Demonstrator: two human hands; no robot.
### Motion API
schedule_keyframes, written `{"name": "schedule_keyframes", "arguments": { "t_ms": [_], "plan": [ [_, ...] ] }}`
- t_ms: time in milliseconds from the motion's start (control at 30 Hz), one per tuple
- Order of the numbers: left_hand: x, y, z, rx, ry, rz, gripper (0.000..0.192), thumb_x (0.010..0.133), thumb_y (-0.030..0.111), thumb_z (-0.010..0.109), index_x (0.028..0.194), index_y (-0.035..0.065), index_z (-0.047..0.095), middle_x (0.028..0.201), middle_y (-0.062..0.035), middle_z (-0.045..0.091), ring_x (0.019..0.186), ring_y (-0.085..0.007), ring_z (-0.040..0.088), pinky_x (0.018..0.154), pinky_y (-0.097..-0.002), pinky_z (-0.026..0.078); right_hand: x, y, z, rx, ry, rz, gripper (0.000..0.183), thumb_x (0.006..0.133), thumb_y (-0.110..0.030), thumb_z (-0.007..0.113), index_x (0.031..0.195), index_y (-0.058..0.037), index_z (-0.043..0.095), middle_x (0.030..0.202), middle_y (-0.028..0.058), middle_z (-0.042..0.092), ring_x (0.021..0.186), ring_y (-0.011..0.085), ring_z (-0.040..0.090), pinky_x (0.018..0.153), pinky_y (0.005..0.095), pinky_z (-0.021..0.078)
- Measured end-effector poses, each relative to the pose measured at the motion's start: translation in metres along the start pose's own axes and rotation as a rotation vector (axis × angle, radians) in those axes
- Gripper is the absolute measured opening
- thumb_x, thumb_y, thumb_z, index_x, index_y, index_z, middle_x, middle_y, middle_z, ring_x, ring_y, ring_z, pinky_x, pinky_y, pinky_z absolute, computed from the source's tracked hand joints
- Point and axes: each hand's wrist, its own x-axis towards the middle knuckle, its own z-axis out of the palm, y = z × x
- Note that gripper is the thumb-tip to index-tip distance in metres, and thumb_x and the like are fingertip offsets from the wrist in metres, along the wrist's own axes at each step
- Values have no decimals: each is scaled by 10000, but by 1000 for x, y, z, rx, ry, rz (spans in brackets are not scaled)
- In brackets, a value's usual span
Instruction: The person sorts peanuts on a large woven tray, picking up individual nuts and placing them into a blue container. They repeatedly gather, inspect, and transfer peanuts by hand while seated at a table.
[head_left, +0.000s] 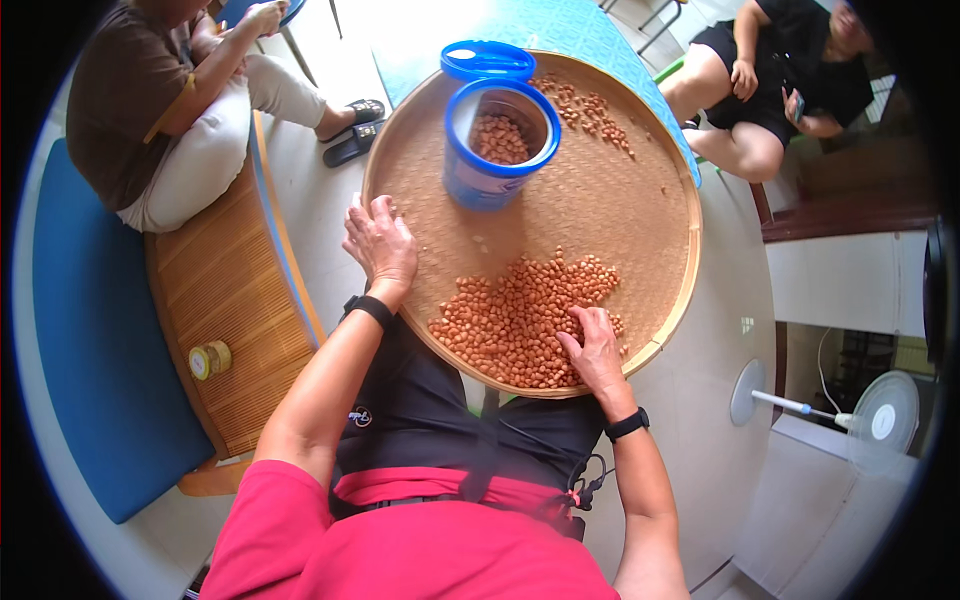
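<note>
A round woven bamboo tray (645, 202) lies in front of me, its near edge over my lap. My left hand (381, 241) rests on the tray's left rim, fingers apart, holding no loose thing. At the near side, my right hand (592, 341) touches the right part of a large pile of shelled peanuts (510, 315); whether it pinches any cannot be made out. A blue-rimmed plastic tub (484, 184), part filled with peanuts (499, 139), stands upright on the tray. Its blue lid (487, 60) lies behind it by the far rim. A smaller scatter of peanuts (592, 112) lies at the far right.
The tray's far part overlaps a table with a light blue cover (600, 37). At left, a person sits on a wooden bench (232, 277) that also holds a small jar (210, 360). Another person sits at far right. A white fan (885, 420) stands at lower right.
</note>
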Motion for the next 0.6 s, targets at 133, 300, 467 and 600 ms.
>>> {"name": "schedule_keyframes", "arguments": {
  "t_ms": [133,300,467,600],
  "plan": [
    [-3,5,-8,74,83,185,344,726,163,583,1062,124,521,1262,-116,338,1194,-289,284,945,-441,225,0,-2,1,-13,2,28,377,690,-139,662,1023,-49,510,970,152,458,939,324,470,803,376,411],
    [-12,25,-14,-34,-231,545,291,659,110,609,950,124,595,1058,-65,520,1049,-248,447,854,-373,338,1,-2,2,1,3,28,361,691,-153,664,1004,-52,514,974,147,450,944,319,467,799,382,416],
    [-25,57,-3,-173,-420,572,257,666,93,580,921,113,600,961,-117,546,854,-307,545,684,-389,438,-1,-1,5,9,8,41,362,697,-173,662,1008,-60,518,966,133,449,943,309,468,792,380,419],
    [-17,62,5,-172,-512,611,146,678,96,558,818,93,598,895,-143,545,783,-340,550,648,-418,440,-2,1,5,31,27,42,355,699,-186,663,1003,-64,527,969,119,451,944,300,471,786,376,421]
  ]
}}
